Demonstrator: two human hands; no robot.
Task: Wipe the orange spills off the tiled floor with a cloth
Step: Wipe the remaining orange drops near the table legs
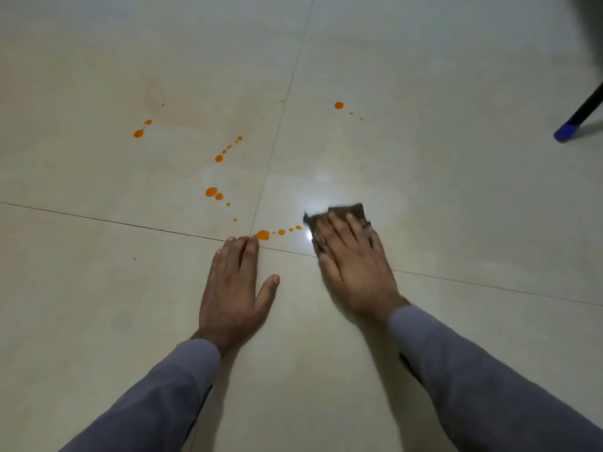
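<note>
Orange spills dot the pale tiled floor [424, 190]: a large drop [263, 235] with a short trail of droplets leading right, a pair of drops [212, 192], a streak of drops [219, 158], drops at the far left [138, 134] and one at the far right [339, 105]. My right hand [352, 259] presses flat with straight fingers on a dark brown cloth [354, 211], just right of the droplet trail. My left hand [233, 288] rests flat on the floor, its fingertips beside the large drop.
A black furniture leg with a blue foot cap [566, 131] stands on the floor at the far right. Dark grout lines [130, 223] cross near my hands. A bright light reflection [315, 203] glints beside the cloth.
</note>
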